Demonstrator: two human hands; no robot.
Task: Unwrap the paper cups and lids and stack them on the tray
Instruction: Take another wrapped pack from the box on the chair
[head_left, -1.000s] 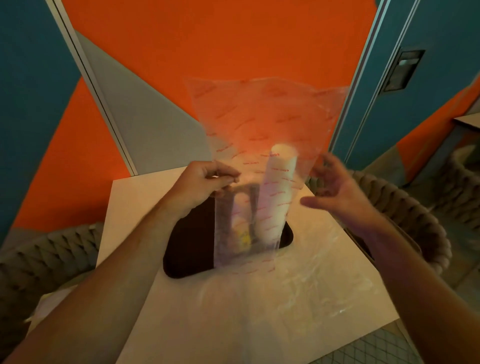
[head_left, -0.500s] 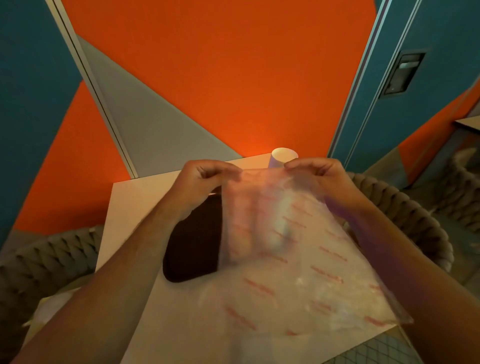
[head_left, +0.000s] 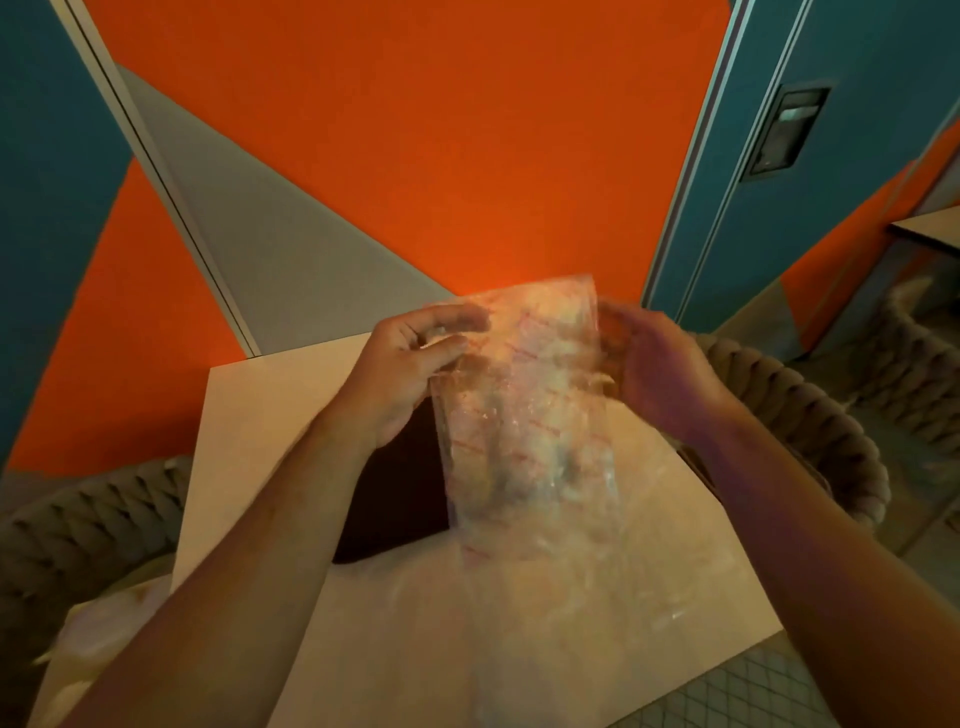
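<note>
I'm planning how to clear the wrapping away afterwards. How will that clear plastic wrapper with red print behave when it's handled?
Probably floppy: the plastic wrapper looks creased and folded between the left hand and right hand, holding no shape of its own. Likely very light, since fingertips alone lift it above the tray. Its glossy film may slip.

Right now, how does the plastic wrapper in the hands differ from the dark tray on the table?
The plastic wrapper is see-through with red print; the tray is dark and opaque. The wrapper is crumpled and held up, gripped by the left hand and the right hand; the tray lies flat on the table. The wrapper covers part of the tray from this view, hiding whatever stands there.
</note>
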